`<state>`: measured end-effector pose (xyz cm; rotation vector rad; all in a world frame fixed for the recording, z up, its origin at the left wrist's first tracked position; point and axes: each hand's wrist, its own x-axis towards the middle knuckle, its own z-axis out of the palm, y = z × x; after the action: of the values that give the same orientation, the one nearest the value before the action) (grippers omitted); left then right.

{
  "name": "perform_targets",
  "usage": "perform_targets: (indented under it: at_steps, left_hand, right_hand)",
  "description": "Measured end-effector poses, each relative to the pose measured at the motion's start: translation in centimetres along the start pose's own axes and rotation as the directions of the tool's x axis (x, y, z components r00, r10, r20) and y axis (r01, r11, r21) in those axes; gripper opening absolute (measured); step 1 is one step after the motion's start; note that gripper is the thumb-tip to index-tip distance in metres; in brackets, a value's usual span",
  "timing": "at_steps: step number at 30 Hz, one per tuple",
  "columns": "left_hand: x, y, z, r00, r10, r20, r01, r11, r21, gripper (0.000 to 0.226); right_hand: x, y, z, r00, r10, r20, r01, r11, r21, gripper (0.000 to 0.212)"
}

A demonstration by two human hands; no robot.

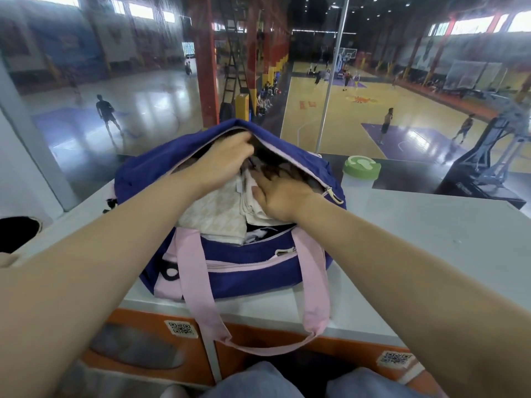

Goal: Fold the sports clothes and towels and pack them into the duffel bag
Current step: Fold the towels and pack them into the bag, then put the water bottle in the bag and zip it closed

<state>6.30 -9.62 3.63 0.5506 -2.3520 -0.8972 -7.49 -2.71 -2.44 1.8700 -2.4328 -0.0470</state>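
Observation:
A navy duffel bag (253, 278) with pink straps stands unzipped on a white counter (416, 239). Inside lies a folded white towel (214, 214) with a faint check pattern, and a dark garment (258, 235) shows beneath it near the front rim. My left hand (227, 159) reaches into the far part of the opening and grips the upper flap near the zip. My right hand (280, 196) lies flat on white cloth (253, 206) at the towel's right side, its fingers reaching into the bag's dark interior.
A clear bottle with a green lid (361, 168) stands on the counter right of the bag. A dark object (17, 232) lies at the left edge. Orange locker fronts (149, 337) with QR stickers sit below. Behind glass, people play on basketball courts.

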Motion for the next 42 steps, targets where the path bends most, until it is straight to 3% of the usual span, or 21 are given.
perform_targets:
  at_steps: [3,6,9,12,17,25,32,37,42]
  left_hand:
    - [-2.6,-2.4,0.0,0.993,0.033,0.111,-0.061,0.964,0.258,0.041]
    - [-6.2,-5.2,-0.7,0.988,-0.004,0.157,-0.065,0.898,0.434,0.044]
    - [-10.3,-6.7,-1.6,0.994,0.029,0.101,-0.080,0.828,0.555,0.040]
    - [-13.4,-7.2,-2.0,1.000,0.000,0.031,-0.023,0.694,0.720,0.051]
    - [-15.1,-7.2,-2.8,0.999,-0.016,-0.039,0.041,0.562,0.826,0.059]
    - [-15.3,-5.0,-5.6,0.982,0.142,-0.122,0.006,0.630,0.777,0.043]
    - [-15.0,-3.4,-8.5,0.967,0.168,-0.192,0.041,0.638,0.769,0.050]
    - [-15.5,-3.2,-7.7,0.981,0.157,-0.116,-0.030,0.707,0.707,0.050]
    - [-13.2,-2.5,-6.3,0.946,0.280,-0.162,-0.121,0.772,0.624,0.028]
  right_hand:
    - [-2.2,-0.9,-1.1,0.964,0.009,-0.267,0.014,0.996,0.084,0.054]
    - [-5.5,-0.5,-1.6,0.889,0.015,-0.458,0.026,0.996,0.083,0.028]
    - [-7.6,0.5,-0.8,0.934,0.009,-0.357,-0.040,0.996,-0.080,0.029]
    - [-8.8,1.1,-0.5,0.954,-0.007,-0.300,-0.061,0.975,-0.215,0.040]
    - [-10.8,1.6,-1.0,0.967,-0.048,-0.249,-0.008,0.976,-0.218,0.042]
    - [-14.1,1.8,-3.8,0.968,0.093,-0.234,-0.053,0.983,0.173,0.037]
    - [-17.3,0.1,-7.5,0.956,0.109,-0.273,-0.024,0.955,0.296,0.047]
    - [-18.8,-0.1,-6.7,0.983,0.068,-0.168,-0.004,0.934,0.356,0.030]
    - [-18.0,1.1,-6.9,0.914,0.158,-0.373,0.075,0.839,0.539,0.015]
